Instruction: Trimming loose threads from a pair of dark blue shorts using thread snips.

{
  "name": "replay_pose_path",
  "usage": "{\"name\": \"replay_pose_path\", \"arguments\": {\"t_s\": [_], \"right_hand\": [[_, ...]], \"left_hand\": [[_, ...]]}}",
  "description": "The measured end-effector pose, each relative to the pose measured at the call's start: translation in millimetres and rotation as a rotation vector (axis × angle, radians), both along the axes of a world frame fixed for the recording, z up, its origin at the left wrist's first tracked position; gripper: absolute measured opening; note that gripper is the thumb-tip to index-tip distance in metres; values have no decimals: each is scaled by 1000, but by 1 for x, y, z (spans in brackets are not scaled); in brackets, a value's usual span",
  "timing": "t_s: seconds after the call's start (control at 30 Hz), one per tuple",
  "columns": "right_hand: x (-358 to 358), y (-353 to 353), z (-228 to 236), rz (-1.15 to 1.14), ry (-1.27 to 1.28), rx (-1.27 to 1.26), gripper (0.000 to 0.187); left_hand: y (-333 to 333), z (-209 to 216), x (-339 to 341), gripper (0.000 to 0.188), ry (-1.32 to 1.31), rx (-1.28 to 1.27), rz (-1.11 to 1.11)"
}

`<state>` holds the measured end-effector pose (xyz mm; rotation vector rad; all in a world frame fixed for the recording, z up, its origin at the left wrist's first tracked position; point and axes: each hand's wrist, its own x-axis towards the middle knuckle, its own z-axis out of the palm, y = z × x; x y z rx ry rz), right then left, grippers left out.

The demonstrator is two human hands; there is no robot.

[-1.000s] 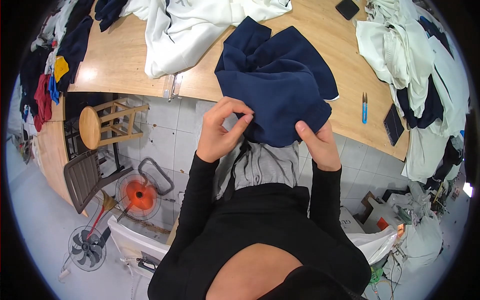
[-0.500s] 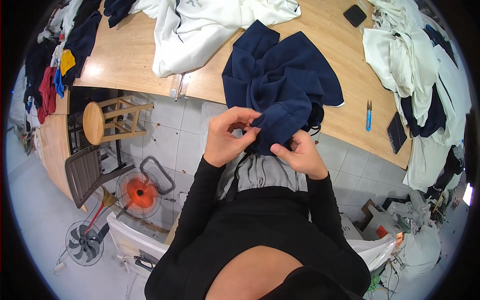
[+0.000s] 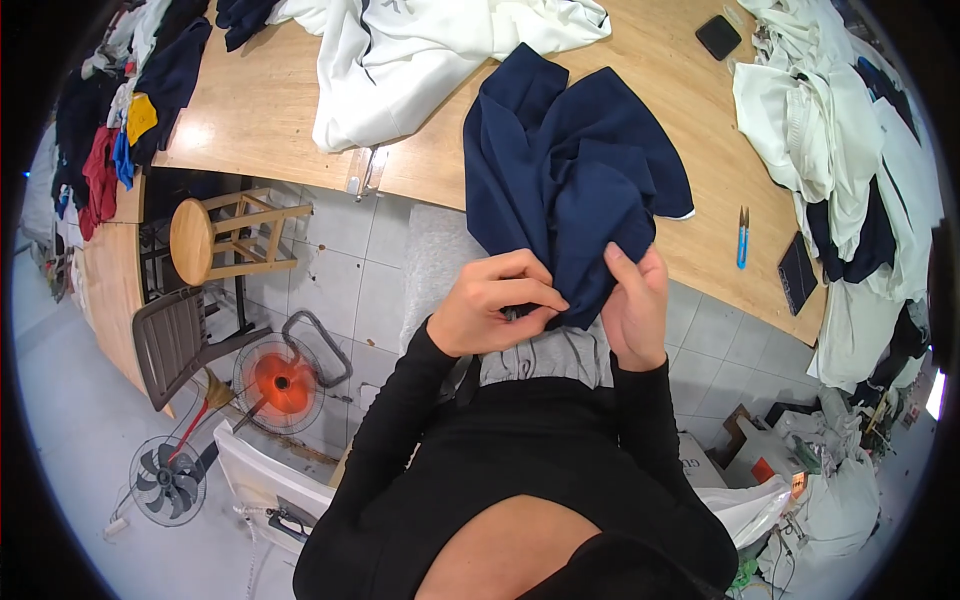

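A navy blue garment point(image 3: 590, 150) lies bunched over the front edge of the wooden table point(image 3: 430, 165), its lower part drawn toward my lap. My left hand point(image 3: 503, 303) pinches the garment's near edge between thumb and fingers. On the other side, my right hand point(image 3: 637, 305) grips the fabric, thumb on top and the fingers partly hidden by the cloth. The garment's exact kind is hard to tell from its folds.
Beyond lies a white garment point(image 3: 390, 90). At the right are blue-handled thread snips point(image 3: 743, 240), a dark flat case point(image 3: 797, 273), a black phone-like object point(image 3: 718, 36) and piled white clothes point(image 3: 820, 130). A wooden stool point(image 3: 191, 242) and an orange-centred fan point(image 3: 283, 383) stand left.
Both hands have shifted along the garment; the left moved right and nearer to me, the right slightly right. A dark drawstring-like loop by the right hand is no longer visible.
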<state>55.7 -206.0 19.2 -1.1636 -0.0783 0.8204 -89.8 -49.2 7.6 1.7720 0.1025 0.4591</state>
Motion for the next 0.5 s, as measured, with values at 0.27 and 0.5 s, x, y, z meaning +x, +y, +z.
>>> {"name": "replay_pose_path", "arguments": {"t_s": [0.27,0.5], "right_hand": [[7,-16,24,-40,38,195,56],[10,-16,31,-41,54,242,66]], "left_hand": [[-4,-5,2,37,58,-173,45],[9,-12,1,33,55,-191,190]]}}
